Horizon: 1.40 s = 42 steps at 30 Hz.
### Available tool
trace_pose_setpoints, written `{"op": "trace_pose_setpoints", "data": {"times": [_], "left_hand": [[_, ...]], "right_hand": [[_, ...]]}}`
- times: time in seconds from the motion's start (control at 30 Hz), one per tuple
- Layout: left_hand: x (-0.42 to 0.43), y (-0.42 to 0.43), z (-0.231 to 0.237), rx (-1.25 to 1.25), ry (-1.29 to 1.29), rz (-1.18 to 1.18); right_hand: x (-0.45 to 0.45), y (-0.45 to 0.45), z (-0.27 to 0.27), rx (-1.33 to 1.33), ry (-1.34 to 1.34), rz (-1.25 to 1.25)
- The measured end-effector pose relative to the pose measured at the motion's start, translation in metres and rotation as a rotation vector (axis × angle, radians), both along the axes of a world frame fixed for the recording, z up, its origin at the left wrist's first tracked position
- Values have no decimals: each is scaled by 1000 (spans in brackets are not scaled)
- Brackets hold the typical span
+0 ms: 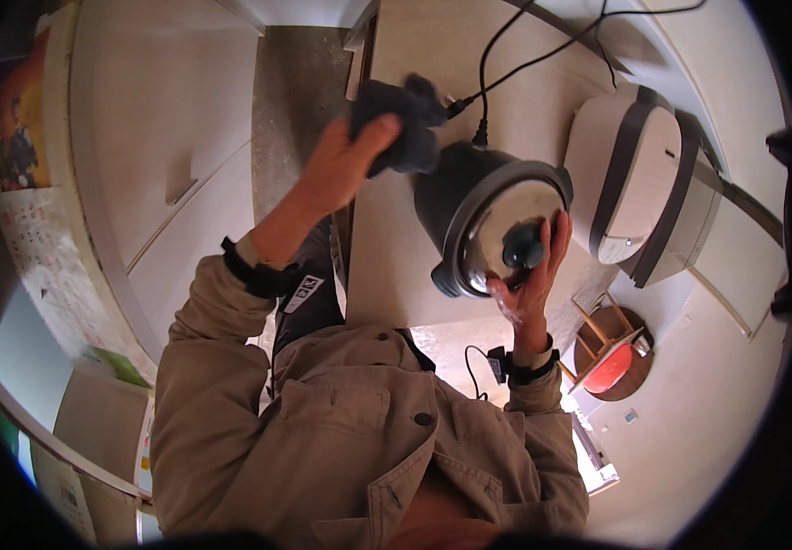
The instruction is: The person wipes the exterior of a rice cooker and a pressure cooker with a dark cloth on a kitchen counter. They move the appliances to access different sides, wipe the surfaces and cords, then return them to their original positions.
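A bunched dark grey cloth (399, 127) is in my left hand (348, 161), beside the upper left of a dark rice cooker (441, 196). The cooker stands on a pale countertop (389, 275), with a shiny round lid (496, 220) on it. My right hand (537, 278) lies at the lid's lower right edge, thumb and fingers around its black knob (523, 245). A black power cord (482, 103) runs into the back of the cooker, and a plug (458, 106) on another cord lies close to the cloth.
Right of the cooker stands a white and grey appliance (643, 172). Farther right are a round wooden stool (623, 385) and a red object (609, 368) by it. White cabinet doors (183, 137) line the left side, near a wall poster (21, 130). Cords cross the counter's far end.
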<state>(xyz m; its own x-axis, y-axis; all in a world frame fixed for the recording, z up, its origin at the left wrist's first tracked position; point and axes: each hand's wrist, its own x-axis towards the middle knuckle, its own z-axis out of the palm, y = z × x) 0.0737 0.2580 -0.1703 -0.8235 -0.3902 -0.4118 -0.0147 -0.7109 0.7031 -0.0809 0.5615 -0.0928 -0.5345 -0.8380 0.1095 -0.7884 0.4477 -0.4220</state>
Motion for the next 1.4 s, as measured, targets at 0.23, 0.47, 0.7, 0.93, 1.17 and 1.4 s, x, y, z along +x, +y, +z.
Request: {"op": "trace_pose_setpoints", "data": {"times": [0.23, 0.47, 0.7, 0.93, 1.17, 1.4], "left_hand": [[-67, 56, -35, -388, 8, -349], [37, 119, -46, -505, -266, -351], [45, 108, -30, -672, -212, -174], [12, 149, -45, -509, -76, 42], [76, 178, -56, -743, -141, -388], [20, 146, -47, -912, -21, 132]], "right_hand": [[-1, 8, -10, 38, 59, -27], [0, 12, -12, 27, 68, -47], [3, 8, -11, 23, 17, -68], [8, 6, -12, -35, -9, -108], [10, 6, -12, -50, -33, -139], [12, 6, -13, -85, -61, -153]]}}
